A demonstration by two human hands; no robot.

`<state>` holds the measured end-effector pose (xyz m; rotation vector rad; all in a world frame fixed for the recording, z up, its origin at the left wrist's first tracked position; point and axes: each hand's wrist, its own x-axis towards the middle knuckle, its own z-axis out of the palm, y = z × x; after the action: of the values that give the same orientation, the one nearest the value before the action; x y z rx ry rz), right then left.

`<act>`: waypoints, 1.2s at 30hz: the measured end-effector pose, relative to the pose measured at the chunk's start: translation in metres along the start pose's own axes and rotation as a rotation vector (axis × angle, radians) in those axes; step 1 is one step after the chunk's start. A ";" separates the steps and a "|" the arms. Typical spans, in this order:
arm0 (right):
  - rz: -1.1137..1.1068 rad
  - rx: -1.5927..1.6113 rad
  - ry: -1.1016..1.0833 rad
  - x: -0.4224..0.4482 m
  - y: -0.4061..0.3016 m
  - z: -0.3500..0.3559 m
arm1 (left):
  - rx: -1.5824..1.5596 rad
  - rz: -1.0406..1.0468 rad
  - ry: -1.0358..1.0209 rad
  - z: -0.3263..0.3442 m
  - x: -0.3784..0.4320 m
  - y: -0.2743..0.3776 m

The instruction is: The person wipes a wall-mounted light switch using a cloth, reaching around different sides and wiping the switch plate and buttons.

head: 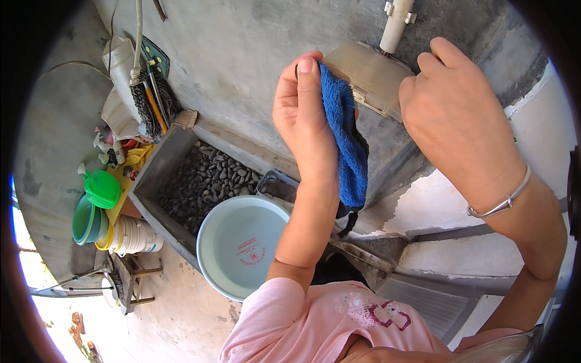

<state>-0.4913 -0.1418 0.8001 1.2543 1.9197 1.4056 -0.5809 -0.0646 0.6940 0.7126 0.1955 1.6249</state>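
Note:
My left hand (306,109) is raised at the centre, its thumb and fingers pinching the top of a blue terry cloth (342,136). The cloth hangs down along my wrist, with dark material along its far edge. To the right, my right hand (442,90) is curled with its knuckles up, apart from the cloth; its fingertips are hidden, so I cannot tell whether it holds anything. A metal bangle (501,204) circles the right wrist. Behind both hands, a translucent plastic cover (370,72) is fixed to the grey wall.
Below left, a pale blue basin (206,254) bearing red print rests by a stone trough (159,172) of dark pebbles (222,170). A mop (150,104), a green plastic container (103,188), stacked buckets (136,233) and a wooden stool (136,281) stand at the left. A white pipe (395,27) runs above.

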 end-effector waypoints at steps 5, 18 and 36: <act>-0.008 0.022 0.033 -0.001 0.000 0.004 | -0.058 -0.026 -0.022 0.004 -0.011 -0.001; 0.001 0.041 -0.004 0.000 0.002 0.000 | -0.297 -0.332 0.073 -0.021 0.002 -0.019; 0.083 0.102 -0.019 0.002 -0.005 -0.003 | -0.920 -0.637 -0.245 -0.031 -0.006 0.007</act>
<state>-0.4967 -0.1423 0.7967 1.4044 1.9695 1.3450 -0.6035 -0.0632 0.6712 0.0928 -0.4485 0.8478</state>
